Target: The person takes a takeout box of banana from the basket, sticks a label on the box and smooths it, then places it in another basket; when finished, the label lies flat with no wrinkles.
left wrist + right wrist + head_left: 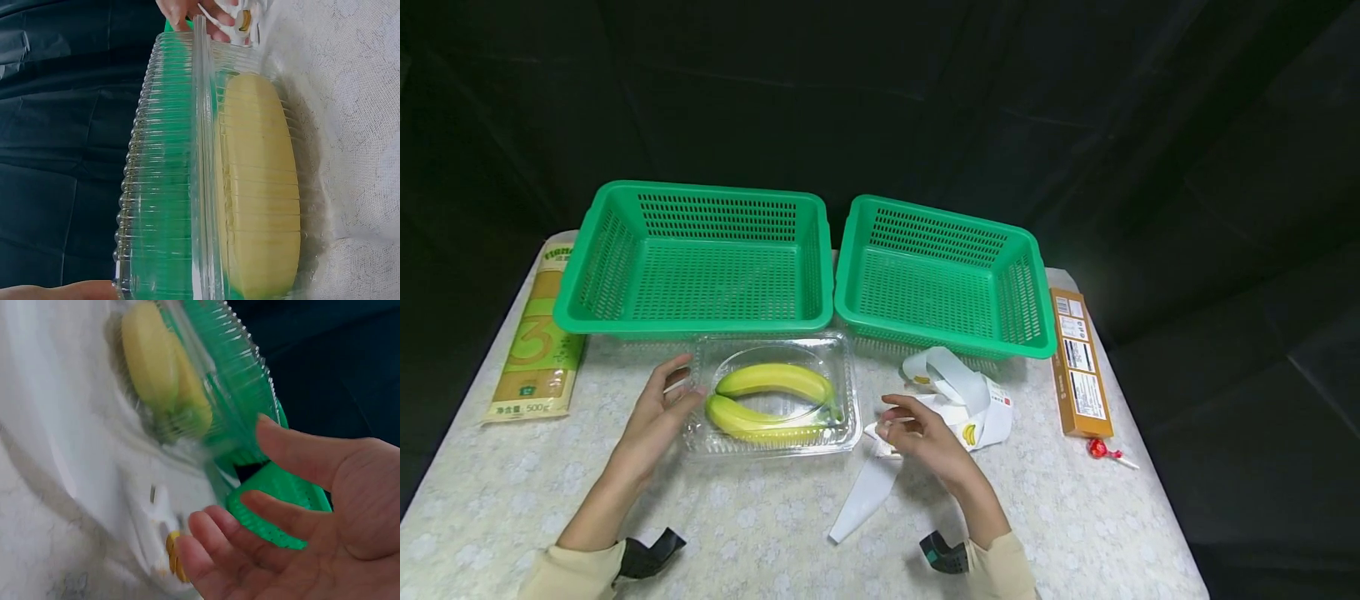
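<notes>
The left hand (653, 418), fingers loosely spread, is at the left edge of the clear clamshell (851, 392) (lid closed over two bananas (775, 379)) on the bench (737, 533); the right hand (931, 440), fingers relaxed and apart, is near white banana-printed packaging (997, 417).

The bananas (775, 377) are yellow, the box (848, 379) is clear, the baskets (692, 325) are green, the paper (998, 417) is white with yellow banana pictures, and the cloth (760, 521) is cream with white flowers.
</notes>
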`<state>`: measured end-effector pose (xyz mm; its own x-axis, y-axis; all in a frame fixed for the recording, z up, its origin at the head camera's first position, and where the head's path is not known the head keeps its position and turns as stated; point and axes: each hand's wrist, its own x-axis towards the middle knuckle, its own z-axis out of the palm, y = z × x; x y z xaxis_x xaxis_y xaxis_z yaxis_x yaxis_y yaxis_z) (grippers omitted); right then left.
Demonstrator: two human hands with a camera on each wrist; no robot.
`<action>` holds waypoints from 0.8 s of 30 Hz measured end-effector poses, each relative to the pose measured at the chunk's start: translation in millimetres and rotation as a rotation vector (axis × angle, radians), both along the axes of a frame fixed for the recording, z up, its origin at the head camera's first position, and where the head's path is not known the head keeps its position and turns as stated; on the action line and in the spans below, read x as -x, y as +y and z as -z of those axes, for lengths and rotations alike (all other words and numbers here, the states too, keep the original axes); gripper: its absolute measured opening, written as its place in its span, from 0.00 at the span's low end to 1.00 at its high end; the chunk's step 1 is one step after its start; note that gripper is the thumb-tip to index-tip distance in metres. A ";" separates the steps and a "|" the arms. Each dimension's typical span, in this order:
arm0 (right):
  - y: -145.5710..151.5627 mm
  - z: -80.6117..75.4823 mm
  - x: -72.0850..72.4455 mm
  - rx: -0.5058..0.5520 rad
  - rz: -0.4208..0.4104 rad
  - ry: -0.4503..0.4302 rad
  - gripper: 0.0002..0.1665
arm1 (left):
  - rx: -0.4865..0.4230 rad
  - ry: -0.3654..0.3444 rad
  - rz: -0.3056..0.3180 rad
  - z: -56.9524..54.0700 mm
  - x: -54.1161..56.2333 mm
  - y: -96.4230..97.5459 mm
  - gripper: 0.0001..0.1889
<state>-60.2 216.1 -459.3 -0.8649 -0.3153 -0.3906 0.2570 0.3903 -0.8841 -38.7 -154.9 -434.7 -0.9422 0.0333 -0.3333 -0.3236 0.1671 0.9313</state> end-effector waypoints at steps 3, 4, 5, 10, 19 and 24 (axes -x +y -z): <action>4.4 2.2 -2.6 -0.046 -0.048 0.013 0.35 | 0.004 -0.001 0.003 -1.2 -0.3 -0.1 0.39; 5.8 3.0 -3.3 -0.061 -0.066 0.026 0.35 | 0.004 0.001 0.000 -2.0 -0.2 -0.6 0.39; 6.9 3.8 -3.8 -0.073 -0.078 0.036 0.35 | 0.005 0.004 -0.006 -2.9 -0.1 -1.3 0.39; 10.3 6.6 -5.4 -0.124 -0.137 0.115 0.32 | 0.040 0.056 -0.076 -8.4 1.2 -4.5 0.38; 9.4 12.0 -6.2 -0.165 -0.110 0.099 0.31 | 0.192 0.282 -0.262 -19.7 -3.1 8.4 0.34; 10.4 13.9 -6.2 -0.166 -0.093 0.098 0.31 | 0.267 0.473 -0.258 -22.6 -11.0 26.4 0.28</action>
<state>-54.0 226.4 -473.2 -0.8713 -0.3341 -0.3596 0.1293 0.5505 -0.8247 -27.7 -128.5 -412.1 -0.9569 -0.2430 0.1589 0.0548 0.3861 0.9208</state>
